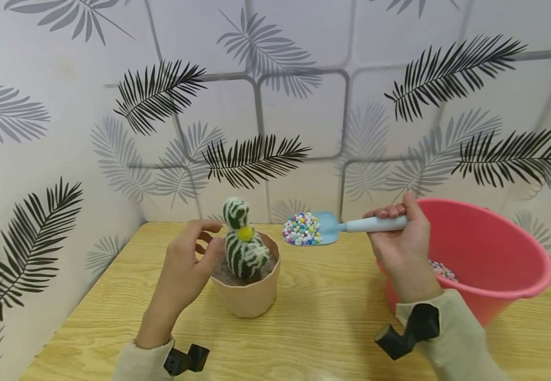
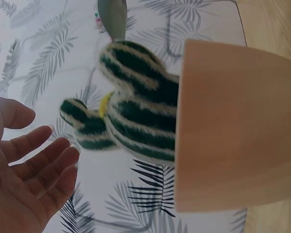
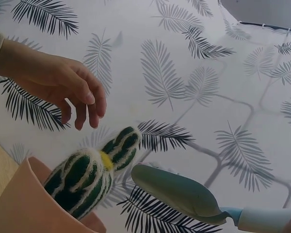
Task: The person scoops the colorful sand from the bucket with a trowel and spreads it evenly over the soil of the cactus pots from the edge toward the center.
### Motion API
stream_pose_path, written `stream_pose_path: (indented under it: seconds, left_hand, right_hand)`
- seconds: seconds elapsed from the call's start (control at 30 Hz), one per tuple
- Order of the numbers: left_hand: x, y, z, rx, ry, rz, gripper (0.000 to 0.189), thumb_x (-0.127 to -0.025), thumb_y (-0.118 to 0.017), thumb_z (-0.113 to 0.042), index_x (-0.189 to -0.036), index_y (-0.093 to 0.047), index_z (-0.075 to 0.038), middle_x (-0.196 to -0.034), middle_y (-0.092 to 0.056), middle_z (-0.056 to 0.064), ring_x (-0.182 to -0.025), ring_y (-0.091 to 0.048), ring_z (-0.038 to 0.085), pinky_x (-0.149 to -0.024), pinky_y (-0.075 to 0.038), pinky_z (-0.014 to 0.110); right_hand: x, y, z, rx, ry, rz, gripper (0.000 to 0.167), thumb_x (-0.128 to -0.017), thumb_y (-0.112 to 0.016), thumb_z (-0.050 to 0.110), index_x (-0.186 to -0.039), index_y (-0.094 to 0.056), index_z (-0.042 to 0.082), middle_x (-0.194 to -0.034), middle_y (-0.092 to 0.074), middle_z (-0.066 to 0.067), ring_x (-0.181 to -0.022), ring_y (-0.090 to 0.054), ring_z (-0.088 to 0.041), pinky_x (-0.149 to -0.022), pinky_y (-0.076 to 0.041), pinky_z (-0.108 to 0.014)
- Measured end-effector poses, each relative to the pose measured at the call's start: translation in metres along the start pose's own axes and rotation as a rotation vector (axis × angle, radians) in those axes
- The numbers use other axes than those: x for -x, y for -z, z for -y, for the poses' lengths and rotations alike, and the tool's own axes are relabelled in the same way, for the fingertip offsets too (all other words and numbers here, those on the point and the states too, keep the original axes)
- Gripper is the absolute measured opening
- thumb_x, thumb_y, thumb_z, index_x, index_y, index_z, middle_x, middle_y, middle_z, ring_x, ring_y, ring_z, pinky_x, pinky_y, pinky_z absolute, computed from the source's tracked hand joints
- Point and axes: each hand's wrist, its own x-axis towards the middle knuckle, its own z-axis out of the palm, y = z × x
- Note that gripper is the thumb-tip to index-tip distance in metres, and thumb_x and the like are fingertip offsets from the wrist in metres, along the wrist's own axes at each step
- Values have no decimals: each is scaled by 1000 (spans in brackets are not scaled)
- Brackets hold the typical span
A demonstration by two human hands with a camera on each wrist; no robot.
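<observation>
In the head view my right hand (image 1: 401, 238) grips the pale handle of a light blue trowel (image 1: 330, 227). Colourful small pebbles (image 1: 301, 229) are heaped on its blade, which is held in the air to the right of a cactus (image 1: 244, 254). Green with white fuzzy stripes and a yellow flower, the cactus stands in a peach pot (image 1: 249, 299) with greyish fill. Beside the cactus, on its left, my left hand (image 1: 192, 254) hovers with relaxed, slightly bent fingers. The left wrist view shows a gap between that hand (image 2: 36, 170) and the cactus (image 2: 140, 107).
A pink bucket (image 1: 489, 243) stands on the right of the wooden table (image 1: 323, 328), partly behind my right arm, with more coloured pebbles (image 1: 442, 271) inside. Behind the table rises a wall (image 1: 304, 116) with a leaf pattern.
</observation>
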Motion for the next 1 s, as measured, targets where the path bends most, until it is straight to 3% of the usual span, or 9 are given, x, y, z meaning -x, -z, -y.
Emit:
stream_pose_path:
  seconds: [0.13,0.37,0.5,0.7,1.0]
  left_hand:
    - [0,-1,15,13,57,-6,23,-94,-52,-7,-113,-58,3,-109,-62,15,-88,-59,24,-70,-49,32]
    - [4,-6,41,62,255,11,24,-96,-50,-9,-117,-55,3,-114,-59,16,-96,-58,26,-77,-47,30]
    - [7,-7,55,96,324,46,29,-99,-48,-15,-122,-52,1,-120,-56,16,-101,-56,26,-81,-46,28]
    - [13,-8,71,203,346,141,40,-102,-43,-24,-133,-43,1,-130,-48,19,-111,-48,28,-92,-40,41]
    - [15,-19,82,353,323,225,45,-101,-43,-18,-140,-32,3,-139,-39,22,-121,-40,32,-100,-33,50]
  right_hand:
    - [-2,1,-3,14,1,1,45,-100,-48,24,-61,-43,4,-55,-43,-8,-56,-40,-20,-70,-30,-31]
    - [-3,5,-9,8,-5,-16,45,-100,-49,23,-60,-43,3,-55,-43,-8,-55,-41,-20,-68,-32,-31]
    - [-5,7,-13,22,3,-31,45,-100,-48,22,-60,-43,4,-54,-43,-7,-55,-41,-20,-68,-32,-30]
    - [-4,11,-18,53,21,-44,44,-101,-47,23,-61,-42,5,-54,-42,-7,-55,-40,-19,-68,-31,-29]
    - [-3,12,-25,115,38,-64,43,-101,-46,23,-62,-42,6,-54,-42,-5,-55,-40,-17,-72,-31,-28]
